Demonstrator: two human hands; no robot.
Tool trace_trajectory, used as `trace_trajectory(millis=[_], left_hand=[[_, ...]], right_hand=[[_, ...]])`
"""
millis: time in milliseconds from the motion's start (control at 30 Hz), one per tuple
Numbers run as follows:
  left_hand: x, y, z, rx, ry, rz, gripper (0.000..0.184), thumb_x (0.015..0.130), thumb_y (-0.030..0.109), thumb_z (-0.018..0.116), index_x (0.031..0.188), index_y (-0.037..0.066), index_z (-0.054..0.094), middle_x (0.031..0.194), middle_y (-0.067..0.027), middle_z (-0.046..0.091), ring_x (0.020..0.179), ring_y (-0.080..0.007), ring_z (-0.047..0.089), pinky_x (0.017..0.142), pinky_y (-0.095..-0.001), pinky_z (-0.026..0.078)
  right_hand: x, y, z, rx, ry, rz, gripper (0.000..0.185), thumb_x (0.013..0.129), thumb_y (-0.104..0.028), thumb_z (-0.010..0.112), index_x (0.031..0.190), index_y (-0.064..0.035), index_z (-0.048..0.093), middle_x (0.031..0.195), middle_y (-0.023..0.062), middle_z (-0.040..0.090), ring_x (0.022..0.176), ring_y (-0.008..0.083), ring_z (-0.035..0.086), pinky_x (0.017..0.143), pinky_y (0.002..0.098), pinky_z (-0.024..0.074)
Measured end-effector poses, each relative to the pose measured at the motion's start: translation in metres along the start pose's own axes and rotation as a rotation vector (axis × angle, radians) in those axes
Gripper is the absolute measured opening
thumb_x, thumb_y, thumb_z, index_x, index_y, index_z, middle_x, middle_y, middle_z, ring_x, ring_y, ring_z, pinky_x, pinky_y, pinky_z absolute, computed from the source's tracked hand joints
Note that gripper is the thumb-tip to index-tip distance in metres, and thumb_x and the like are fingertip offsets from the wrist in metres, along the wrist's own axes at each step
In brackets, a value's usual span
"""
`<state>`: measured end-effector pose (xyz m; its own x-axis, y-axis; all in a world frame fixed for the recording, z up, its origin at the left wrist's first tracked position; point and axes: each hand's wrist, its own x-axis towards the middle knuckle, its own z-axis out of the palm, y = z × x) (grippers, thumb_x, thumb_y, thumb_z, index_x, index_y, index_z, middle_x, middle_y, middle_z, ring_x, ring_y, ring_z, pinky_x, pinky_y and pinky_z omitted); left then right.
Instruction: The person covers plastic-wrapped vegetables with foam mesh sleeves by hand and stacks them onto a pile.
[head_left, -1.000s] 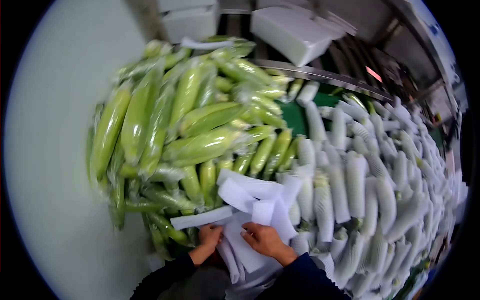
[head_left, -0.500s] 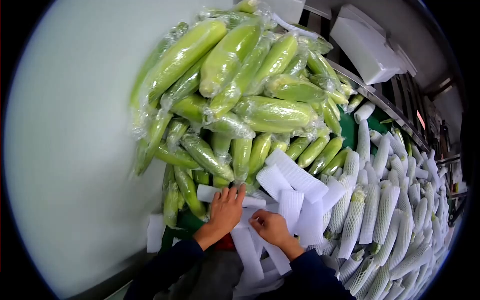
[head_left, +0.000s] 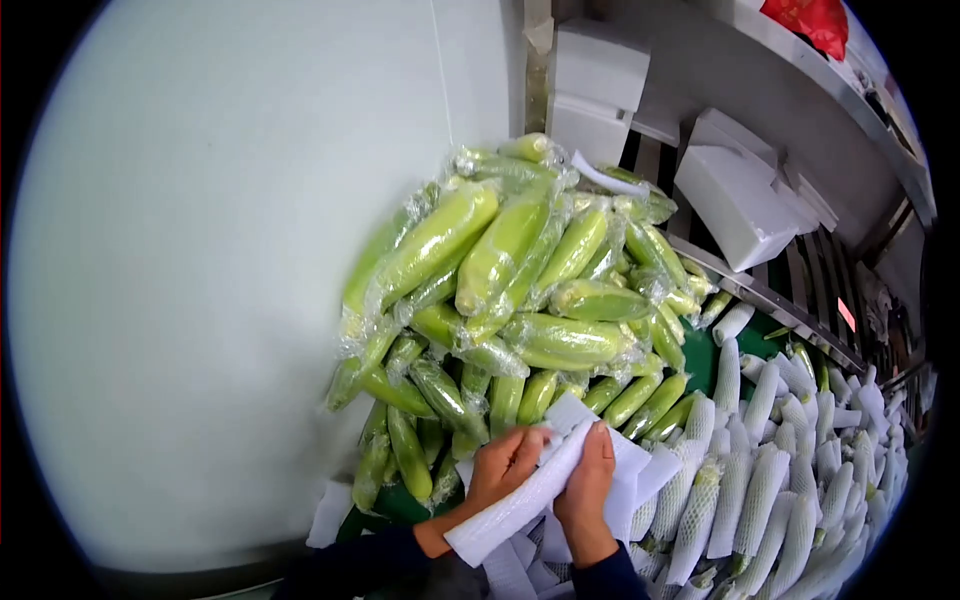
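Observation:
A white foam net sleeve [head_left: 520,500] lies slantwise between my hands. My right hand [head_left: 588,485] is closed on its upper end, thumb and fingers pressed round it. My left hand [head_left: 500,468] is beside the sleeve's upper part, fingers bent and partly blurred; what they hold, if anything, is hidden. Flat white foam sleeves [head_left: 625,480] lie under and beside my hands. Just beyond them rises a pile of green, film-wrapped vegetables [head_left: 565,340], with long ears or gourd-like shapes.
Many vegetables in white foam nets [head_left: 750,490] cover the right side. White foam boxes [head_left: 735,205] stand behind a metal rail [head_left: 770,305]. A pale wall [head_left: 220,250] rises at the left. A red bag [head_left: 812,22] is at the top right.
The camera view has shifted. Both hands have come together round a foam sleeve, which is now raised above the loose ones; my left hand was spread over the pile before.

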<state>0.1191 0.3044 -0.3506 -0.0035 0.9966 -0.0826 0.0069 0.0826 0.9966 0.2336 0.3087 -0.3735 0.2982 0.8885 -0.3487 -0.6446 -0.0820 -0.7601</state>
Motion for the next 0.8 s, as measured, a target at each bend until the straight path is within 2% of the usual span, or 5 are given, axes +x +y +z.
trace_trajectory(millis=[133,267,400,533,800], left_hand=[[0.004,0.013,0.031,0.061,0.110,0.136,0.036,0.101,0.029,0.049,0.116,-0.002,0.063,0.110,-0.0202,0.065,0.099,-0.0287,0.064,0.086,-0.0366,0.048],[0.002,0.071,0.028,0.242,0.141,0.107,0.028,0.098,0.025,0.054,0.101,-0.002,0.062,0.098,-0.0198,0.063,0.090,-0.0343,0.062,0.078,-0.0394,0.048],[0.014,0.131,0.016,0.440,0.356,0.643,0.019,0.090,0.018,0.066,0.094,0.001,0.061,0.088,-0.0181,0.062,0.079,-0.0350,0.061,0.071,-0.0405,0.048],[0.038,0.114,-0.036,-0.007,0.309,0.289,0.022,0.095,0.024,0.065,0.091,0.002,0.063,0.077,0.0006,0.058,0.074,-0.0065,0.051,0.068,-0.0242,0.045],[0.036,0.137,-0.078,-0.916,-0.090,-0.425,0.048,0.102,0.042,0.047,0.113,-0.002,0.062,0.107,-0.0142,0.069,0.095,-0.0243,0.067,0.086,-0.0355,0.054]], right_hand=[[-0.006,0.009,0.029,0.046,-0.024,-0.240,0.026,0.104,-0.024,0.050,0.113,-0.0021,0.060,0.091,0.0013,0.060,0.076,0.0064,0.052,0.068,0.0234,0.0457],[-0.012,-0.027,0.050,-0.026,-0.093,-0.284,0.031,0.105,-0.028,0.046,0.112,-0.0020,0.061,0.088,0.0005,0.059,0.075,0.0060,0.051,0.064,0.0218,0.0439],[-0.033,-0.081,0.105,0.079,-0.115,-0.256,0.037,0.105,-0.035,0.045,0.097,-0.0035,0.062,0.080,-0.0014,0.057,0.069,0.0063,0.048,0.059,0.0217,0.0412],[-0.039,-0.104,0.143,0.055,-0.141,-0.202,0.042,0.105,-0.040,0.044,0.075,-0.0118,0.052,0.069,-0.0033,0.051,0.063,0.0062,0.045,0.058,0.0251,0.0385],[0.033,-0.076,0.105,-0.098,-0.876,0.436,0.028,0.095,-0.022,0.062,0.111,0.0005,0.062,0.107,0.0102,0.069,0.098,0.0189,0.066,0.092,0.0374,0.0518]])
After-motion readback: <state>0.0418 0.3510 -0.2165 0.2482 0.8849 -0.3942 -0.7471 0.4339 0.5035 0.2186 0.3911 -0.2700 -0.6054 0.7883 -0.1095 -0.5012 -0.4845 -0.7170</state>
